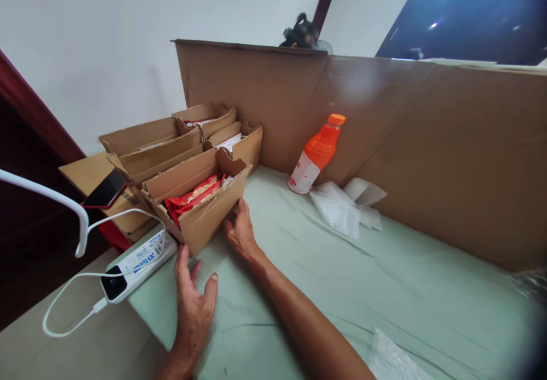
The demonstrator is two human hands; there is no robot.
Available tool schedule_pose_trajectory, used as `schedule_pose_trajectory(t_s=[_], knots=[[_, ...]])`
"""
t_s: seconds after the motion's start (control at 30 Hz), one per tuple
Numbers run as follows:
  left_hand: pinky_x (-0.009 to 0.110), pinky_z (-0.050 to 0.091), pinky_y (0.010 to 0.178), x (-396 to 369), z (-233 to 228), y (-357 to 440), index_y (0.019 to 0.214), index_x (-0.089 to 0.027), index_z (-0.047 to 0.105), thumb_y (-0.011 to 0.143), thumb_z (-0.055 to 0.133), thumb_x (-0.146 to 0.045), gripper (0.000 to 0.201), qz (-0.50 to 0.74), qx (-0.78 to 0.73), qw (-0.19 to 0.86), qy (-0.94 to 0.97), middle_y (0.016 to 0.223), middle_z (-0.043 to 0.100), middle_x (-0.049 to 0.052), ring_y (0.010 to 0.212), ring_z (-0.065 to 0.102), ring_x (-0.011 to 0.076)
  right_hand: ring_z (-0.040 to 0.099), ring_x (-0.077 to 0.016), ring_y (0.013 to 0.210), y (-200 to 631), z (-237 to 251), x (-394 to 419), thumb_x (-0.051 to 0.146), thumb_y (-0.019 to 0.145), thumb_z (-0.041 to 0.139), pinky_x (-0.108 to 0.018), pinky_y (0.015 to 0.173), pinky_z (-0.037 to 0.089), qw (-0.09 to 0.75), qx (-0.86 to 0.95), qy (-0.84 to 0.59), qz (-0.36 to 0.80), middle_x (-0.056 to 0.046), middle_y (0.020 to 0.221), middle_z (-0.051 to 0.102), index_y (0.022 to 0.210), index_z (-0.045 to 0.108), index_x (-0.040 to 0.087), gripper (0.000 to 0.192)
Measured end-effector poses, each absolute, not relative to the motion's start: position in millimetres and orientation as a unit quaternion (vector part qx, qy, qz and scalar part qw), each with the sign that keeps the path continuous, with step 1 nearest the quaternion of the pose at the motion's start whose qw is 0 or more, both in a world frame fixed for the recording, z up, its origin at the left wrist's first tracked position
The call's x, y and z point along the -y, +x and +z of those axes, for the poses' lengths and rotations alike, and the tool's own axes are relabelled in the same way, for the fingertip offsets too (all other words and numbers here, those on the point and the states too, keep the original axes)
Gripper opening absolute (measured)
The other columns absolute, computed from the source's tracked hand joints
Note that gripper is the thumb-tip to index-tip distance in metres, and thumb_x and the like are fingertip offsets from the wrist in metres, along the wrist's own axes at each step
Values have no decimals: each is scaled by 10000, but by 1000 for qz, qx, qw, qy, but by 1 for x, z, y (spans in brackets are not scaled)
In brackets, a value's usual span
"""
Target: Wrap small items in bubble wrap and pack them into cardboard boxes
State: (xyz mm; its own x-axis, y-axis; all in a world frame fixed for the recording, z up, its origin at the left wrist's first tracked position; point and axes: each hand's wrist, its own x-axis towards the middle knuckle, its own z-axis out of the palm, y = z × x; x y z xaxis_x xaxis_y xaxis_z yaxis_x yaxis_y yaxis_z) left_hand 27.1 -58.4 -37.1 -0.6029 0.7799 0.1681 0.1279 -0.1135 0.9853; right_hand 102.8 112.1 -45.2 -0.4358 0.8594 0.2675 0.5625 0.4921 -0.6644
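Green cloth [299, 254] | red packet [197, 193] part-hidden in box [213, 216] | left fingers [183, 263] spread | right fingers [242, 213] at box, grip unclear

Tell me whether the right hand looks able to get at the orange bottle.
Likely yes: between the right hand and the orange bottle only the green cloth shows; the plastic wrap lies right of the bottle.

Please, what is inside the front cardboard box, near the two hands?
The front cardboard box holds a red printed packet and a whitish item; whatever lies beneath them is hidden.
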Motion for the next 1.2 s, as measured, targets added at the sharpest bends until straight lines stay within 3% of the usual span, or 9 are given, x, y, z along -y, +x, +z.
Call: schedule_pose_trajectory(t_s=[0.2,0.43,0.57,0.67,0.83,0.97,1.07,1.2], knots=[[485,317,1201,26,-31,-2,1552,-218,223,860,607,-325,799,617,-649,256,363,1619,260,158,1512,247,304,329,-318,1459,71,-45,-107,187,836,571,-481,1204,320,260,833,-428,234,-232,1580,320,1554,211,60,813],[573,355,1146,45,-53,3,1542,-163,229,868,575,-341,779,539,-698,274,382,1558,333,226,1435,379,366,380,-313,1407,80,-37,-86,226,922,544,-466,1198,295,204,895,-365,157,-224,1477,476,1416,485,42,530],[580,301,1179,65,-65,19,1509,-141,302,831,599,-335,765,522,-678,217,471,1538,365,230,1453,348,374,379,-299,1402,92,-36,-60,304,979,509,-501,1174,292,177,913,-351,114,-169,1486,485,1362,540,129,422],[569,339,1161,73,-66,20,1503,-132,318,823,604,-355,771,506,-674,217,492,1498,420,236,1420,404,371,392,-273,1389,110,-36,-37,357,995,496,-477,1153,309,159,925,-337,77,-131,1495,487,1357,527,169,409],[534,411,1120,76,-58,15,1474,-165,387,823,601,-368,715,481,-674,220,515,1444,493,196,1355,486,350,494,-255,1316,187,-23,-2,302,936,593,-427,1072,391,123,938,-306,103,-104,1416,578,1232,624,191,318],[469,542,973,78,-46,16,1321,-187,556,832,560,-386,527,450,-669,183,562,1397,538,153,1318,513,341,561,-241,1262,294,-5,29,234,837,676,-412,1064,410,119,862,-465,161,-75,1330,647,1171,682,236,334],[376,589,729,79,-39,20,1231,-179,612,835,532,-415,468,432,-671,174,577,1385,550,157,1286,533,344,553,-311,1281,375,0,59,240,849,627,-520,1067,411,123,797,-575,134,-156,1369,611,1248,655,193,402],[357,549,620,79,-35,21,1177,-135,644,808,524,-446,497,421,-674,177,581,1382,556,180,1243,558,354,535,-377,1303,443,-11,101,321,841,618,-610,1047,419,138,712,-681,106,-206,1407,573,1265,654,157,455]])
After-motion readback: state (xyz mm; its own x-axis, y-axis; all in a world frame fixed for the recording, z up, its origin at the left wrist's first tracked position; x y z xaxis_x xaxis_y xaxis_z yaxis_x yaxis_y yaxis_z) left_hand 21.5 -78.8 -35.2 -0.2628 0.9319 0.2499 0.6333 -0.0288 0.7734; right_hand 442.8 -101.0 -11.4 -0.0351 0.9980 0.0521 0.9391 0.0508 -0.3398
